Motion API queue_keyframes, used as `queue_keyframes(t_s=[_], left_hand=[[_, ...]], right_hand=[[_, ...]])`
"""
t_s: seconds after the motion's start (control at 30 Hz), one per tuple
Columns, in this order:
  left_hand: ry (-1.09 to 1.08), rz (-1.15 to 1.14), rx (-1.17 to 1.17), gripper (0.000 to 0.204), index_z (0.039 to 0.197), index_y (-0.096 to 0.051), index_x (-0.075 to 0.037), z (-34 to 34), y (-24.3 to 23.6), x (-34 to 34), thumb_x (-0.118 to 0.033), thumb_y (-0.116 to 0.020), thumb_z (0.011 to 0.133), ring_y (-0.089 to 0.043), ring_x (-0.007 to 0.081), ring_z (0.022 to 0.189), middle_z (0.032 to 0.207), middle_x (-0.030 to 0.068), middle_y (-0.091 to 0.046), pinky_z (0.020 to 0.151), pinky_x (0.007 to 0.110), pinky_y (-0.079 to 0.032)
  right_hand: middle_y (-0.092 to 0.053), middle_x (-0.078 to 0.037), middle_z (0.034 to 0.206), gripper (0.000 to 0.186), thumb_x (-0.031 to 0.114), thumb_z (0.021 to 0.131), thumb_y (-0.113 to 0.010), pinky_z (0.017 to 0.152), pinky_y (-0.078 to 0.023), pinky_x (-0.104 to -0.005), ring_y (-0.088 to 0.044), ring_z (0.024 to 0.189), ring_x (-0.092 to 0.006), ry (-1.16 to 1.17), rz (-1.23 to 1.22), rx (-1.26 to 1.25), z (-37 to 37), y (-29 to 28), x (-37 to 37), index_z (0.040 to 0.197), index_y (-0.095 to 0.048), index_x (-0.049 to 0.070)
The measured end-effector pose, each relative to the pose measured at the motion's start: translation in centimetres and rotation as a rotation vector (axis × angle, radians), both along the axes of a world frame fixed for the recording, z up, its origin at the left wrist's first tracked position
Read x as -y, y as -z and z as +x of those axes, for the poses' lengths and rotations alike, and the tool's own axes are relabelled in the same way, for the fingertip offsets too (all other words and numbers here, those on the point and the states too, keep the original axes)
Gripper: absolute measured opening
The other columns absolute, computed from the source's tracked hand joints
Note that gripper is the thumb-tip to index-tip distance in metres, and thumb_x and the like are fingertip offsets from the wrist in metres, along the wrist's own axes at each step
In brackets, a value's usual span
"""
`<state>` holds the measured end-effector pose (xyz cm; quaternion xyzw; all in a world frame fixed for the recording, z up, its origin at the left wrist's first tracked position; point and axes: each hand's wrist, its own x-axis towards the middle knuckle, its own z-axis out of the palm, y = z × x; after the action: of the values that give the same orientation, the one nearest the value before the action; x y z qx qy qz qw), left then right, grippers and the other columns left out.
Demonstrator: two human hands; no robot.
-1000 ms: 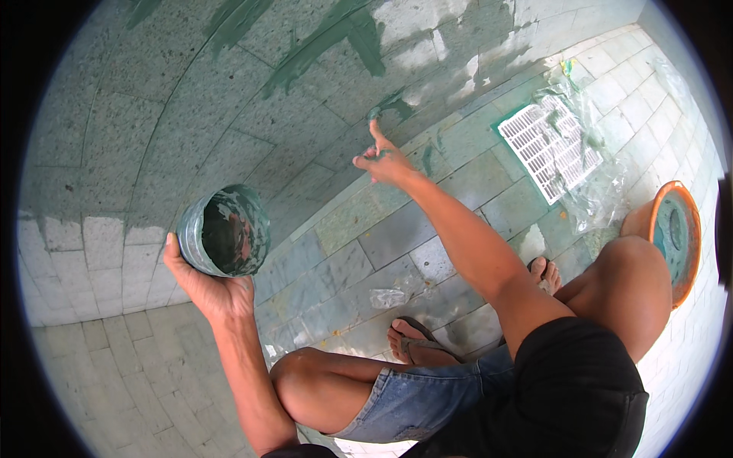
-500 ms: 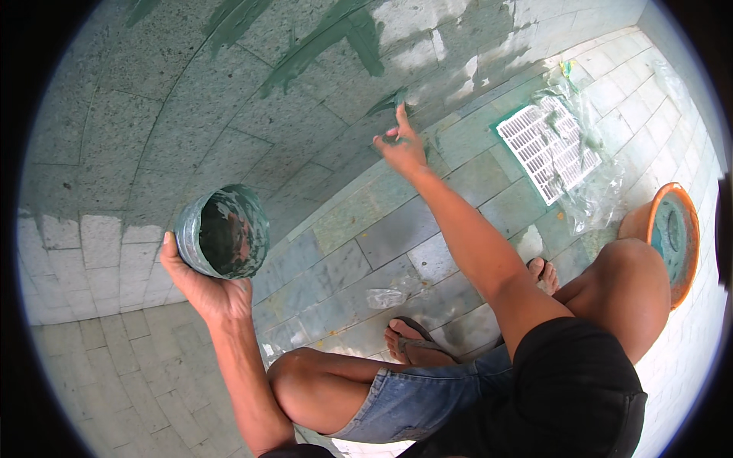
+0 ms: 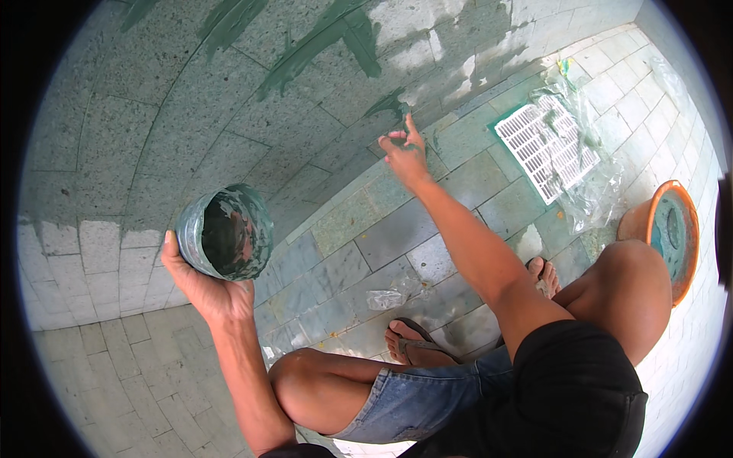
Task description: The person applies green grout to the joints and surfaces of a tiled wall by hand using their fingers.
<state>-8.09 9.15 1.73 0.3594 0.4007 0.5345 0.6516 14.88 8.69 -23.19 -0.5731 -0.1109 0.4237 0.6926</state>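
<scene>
My left hand (image 3: 214, 286) grips a round, paint-smeared container (image 3: 225, 233) from below and the side; dark green material and a pinkish patch show inside. My right hand (image 3: 405, 149) has its index finger stretched out and the others loosely bent, green smudges on the skin. That fingertip is at a green smear (image 3: 385, 103) low on the tiled wall (image 3: 191, 137); whether it touches is unclear. Broader green strokes (image 3: 321, 46) mark the wall higher up.
A white slotted grate (image 3: 538, 141) and crumpled clear plastic (image 3: 588, 198) lie on the tiled floor (image 3: 473, 183) at right. An orange-rimmed basin (image 3: 634, 217) stands beside my right knee. A small plastic scrap (image 3: 385, 298) lies near my sandalled feet.
My right hand has moved rightward along the low green smear and then slightly down, its index finger still extended. The container in my left hand is nearly unmoved.
</scene>
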Motion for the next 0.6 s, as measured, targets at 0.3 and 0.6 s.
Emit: queue_keyframes(t_s=[0.3,0.6], left_hand=[[-0.018,-0.012,0.007,0.046,0.115,-0.059,-0.006,-0.4,0.1,0.0,-0.044,-0.054,0.090,-0.061,0.0266,0.106,0.114,0.0109,-0.064,0.094,0.044,-0.051],[-0.008,0.001,0.006,0.047,0.115,-0.059,-0.006,-0.4,-0.2,0.1,-0.046,-0.053,0.090,-0.061,0.0284,0.105,0.113,0.0112,-0.064,0.092,0.046,-0.050]], right_hand=[[-0.054,-0.009,0.112,0.100,0.026,0.082,-0.072,0.088,-0.048,-0.0385,-0.056,0.098,-0.0244,-0.228,-0.026,0.321,-0.2,1.1,-1.6,0.155,-0.004,0.013],[-0.053,-0.010,0.110,0.111,0.012,0.083,-0.072,0.055,-0.049,-0.0265,-0.055,0.065,-0.0117,-0.134,0.163,-0.268,-0.1,-1.6,-1.5,0.152,0.015,0.017]])
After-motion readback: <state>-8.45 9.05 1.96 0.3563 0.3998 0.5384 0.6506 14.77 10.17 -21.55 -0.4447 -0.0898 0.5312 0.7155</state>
